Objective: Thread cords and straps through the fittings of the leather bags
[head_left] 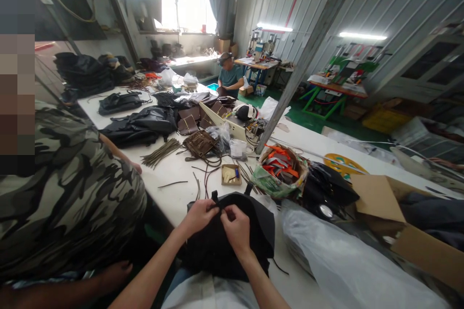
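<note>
A black bag (253,222) lies at the near edge of the white table, partly over my lap. At its upper edge my left hand (203,215) pinches a black strap (214,196) that sticks up from the bag. Close beside it, my right hand (235,222) has thumb and finger pressed together at the same spot. Whether the right fingers hold the strap's end or the bag's edge is too small to make out. Just beyond the bag stands a small cardboard box (232,181) with pale pieces and a blue item inside.
A person in camouflage (65,193) stands close on my left; another person (231,77) sits across the table. Around the bag are a sack of orange strips (279,166), clear plastic (337,246), an open carton (380,193), brown strips (161,151) and black bags (141,125). A slanted post (300,58) rises at right.
</note>
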### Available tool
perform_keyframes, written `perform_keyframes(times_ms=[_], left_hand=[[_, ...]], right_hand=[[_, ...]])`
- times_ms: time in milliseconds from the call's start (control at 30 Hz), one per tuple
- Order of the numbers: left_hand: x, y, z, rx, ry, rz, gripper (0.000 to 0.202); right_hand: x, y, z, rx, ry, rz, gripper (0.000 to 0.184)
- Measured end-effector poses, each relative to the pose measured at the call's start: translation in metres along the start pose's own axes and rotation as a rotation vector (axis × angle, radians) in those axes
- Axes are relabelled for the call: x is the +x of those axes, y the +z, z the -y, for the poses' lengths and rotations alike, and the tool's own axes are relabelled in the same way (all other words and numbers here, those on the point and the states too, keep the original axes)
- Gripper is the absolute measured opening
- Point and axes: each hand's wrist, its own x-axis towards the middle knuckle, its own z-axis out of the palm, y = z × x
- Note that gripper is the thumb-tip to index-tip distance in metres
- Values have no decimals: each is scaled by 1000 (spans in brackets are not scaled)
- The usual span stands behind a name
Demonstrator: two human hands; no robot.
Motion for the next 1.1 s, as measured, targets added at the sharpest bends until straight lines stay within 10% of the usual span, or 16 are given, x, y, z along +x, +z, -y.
perform_keyframes(times_ms=[867,1100], left_hand=[[-16,12,0,279,249,-51,16],[-32,51,-4,512,385,-165,26]], right_hand=[[5,1,0,194,92,37,31],[4,-9,13,-291,-169,202,46]])
